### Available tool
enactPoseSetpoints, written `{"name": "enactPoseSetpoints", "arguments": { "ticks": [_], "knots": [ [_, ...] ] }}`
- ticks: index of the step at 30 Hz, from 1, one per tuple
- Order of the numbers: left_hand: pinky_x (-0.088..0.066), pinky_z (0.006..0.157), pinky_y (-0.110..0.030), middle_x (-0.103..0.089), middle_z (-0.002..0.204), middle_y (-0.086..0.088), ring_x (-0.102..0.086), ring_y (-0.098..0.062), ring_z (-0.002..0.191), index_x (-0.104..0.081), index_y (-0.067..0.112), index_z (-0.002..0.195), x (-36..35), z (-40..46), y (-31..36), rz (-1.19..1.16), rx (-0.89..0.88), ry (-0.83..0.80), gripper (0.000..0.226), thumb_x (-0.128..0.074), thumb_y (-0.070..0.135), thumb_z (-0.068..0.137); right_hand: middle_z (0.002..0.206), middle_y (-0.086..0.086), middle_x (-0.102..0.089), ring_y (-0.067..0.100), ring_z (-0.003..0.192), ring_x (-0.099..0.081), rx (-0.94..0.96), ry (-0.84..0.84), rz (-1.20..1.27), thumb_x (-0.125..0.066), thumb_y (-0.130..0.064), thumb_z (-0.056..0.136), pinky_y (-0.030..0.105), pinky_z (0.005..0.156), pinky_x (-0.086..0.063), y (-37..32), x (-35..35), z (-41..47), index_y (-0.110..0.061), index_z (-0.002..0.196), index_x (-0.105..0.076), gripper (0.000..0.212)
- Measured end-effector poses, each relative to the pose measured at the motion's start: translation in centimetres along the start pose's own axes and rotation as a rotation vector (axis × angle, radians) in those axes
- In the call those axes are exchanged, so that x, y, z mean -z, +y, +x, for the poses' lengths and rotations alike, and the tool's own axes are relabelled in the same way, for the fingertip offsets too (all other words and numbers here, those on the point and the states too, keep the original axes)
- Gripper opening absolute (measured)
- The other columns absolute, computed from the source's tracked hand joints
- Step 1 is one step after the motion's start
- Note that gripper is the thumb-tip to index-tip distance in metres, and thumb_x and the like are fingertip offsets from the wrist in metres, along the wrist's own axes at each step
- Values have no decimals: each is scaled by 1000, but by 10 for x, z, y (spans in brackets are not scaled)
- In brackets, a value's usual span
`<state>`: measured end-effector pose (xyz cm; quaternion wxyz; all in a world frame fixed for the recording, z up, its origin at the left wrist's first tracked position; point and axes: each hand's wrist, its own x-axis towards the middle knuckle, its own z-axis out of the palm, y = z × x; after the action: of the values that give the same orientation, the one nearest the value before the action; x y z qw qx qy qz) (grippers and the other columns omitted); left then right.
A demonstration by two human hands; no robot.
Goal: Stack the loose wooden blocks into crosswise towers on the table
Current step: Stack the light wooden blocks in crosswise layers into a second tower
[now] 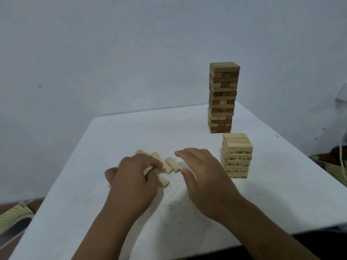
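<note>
Several loose pale wooden blocks (pixel 171 164) lie in a small heap at the middle of the white table (pixel 93 184). My left hand (pixel 133 177) lies over the heap with its fingers curled round a block. Just right of the heap my right hand (pixel 202 171) hovers with its fingers straight and holds nothing. A short crosswise tower of pale blocks (pixel 237 155) stands right of my right hand. Behind it rises a tall tower of darker blocks (pixel 222 98) near the table's far edge.
A plain pale wall stands close behind the table. The table's far edge runs just behind the tall tower, and its right edge slants down to the near right. A patterned mat (pixel 13 216) and a rope (pixel 342 164) lie off the table.
</note>
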<state>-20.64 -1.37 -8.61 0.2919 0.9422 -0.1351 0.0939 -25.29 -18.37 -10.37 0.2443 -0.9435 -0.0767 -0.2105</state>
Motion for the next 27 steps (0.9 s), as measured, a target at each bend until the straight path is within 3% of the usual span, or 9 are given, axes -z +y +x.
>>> {"name": "enactPoseSetpoints", "arguments": {
  "ticks": [2,4,6,9,14,21,25,27],
  "knots": [
    [-26,85,-35,-55,102,30,-42,1,105,-62,52,80,0,-2,-10,83,-20,-36,30,-59,22,86,152,-11,-35,12,136,-28,-8,-138,-73,-40,-20,102,29,109,-25,-2,-10,3,-28,149,-35,48],
    [-21,82,-33,-49,106,29,-35,0,110,-67,52,87,0,-3,-12,163,-32,-62,26,-58,27,87,159,-14,-20,13,140,-19,-18,-242,-172,-36,-21,103,33,111,-21,0,-18,3,-32,152,-24,52],
    [-23,87,-34,-44,108,27,-31,-1,113,-71,51,91,0,-4,-17,198,-36,-78,25,-57,30,88,160,-15,-17,15,138,-19,0,-282,-227,-33,-22,104,35,110,-22,-1,-25,6,-35,152,-22,51],
    [-29,99,-38,-38,110,26,-28,-4,114,-72,52,91,-1,-3,-22,186,-56,-107,20,-61,35,87,155,-16,-26,15,134,-25,11,-256,-230,-34,-24,104,35,106,-26,-1,-28,8,-35,149,-29,47],
    [-5,80,-28,-37,113,28,-21,2,111,-69,55,88,-5,-5,-17,207,-83,-128,18,-61,39,89,129,-16,-57,12,115,-48,-2,-137,-211,-46,-31,93,33,90,-34,9,-18,-4,-32,125,-61,35],
    [-2,86,-11,-47,106,25,-33,1,111,-72,49,86,-15,-6,-1,107,-208,-202,18,-61,37,92,98,-15,-59,3,89,-46,-30,-139,-94,-49,-34,89,20,75,-39,17,2,-27,-26,101,-70,25],
    [-11,100,-38,-55,100,30,-38,6,112,-71,48,83,-22,-8,2,65,-248,-234,16,-62,38,91,97,-14,-59,3,88,-51,-46,-155,-26,-55,-32,90,19,76,-47,19,8,-37,-24,99,-72,21],
    [-14,101,-42,-59,100,31,-42,7,113,-72,46,85,-24,-8,3,44,-265,-249,14,-65,36,90,98,-13,-61,4,89,-54,-50,-158,8,-58,-29,89,23,78,-49,21,11,-40,-22,98,-73,19]
  ]
}}
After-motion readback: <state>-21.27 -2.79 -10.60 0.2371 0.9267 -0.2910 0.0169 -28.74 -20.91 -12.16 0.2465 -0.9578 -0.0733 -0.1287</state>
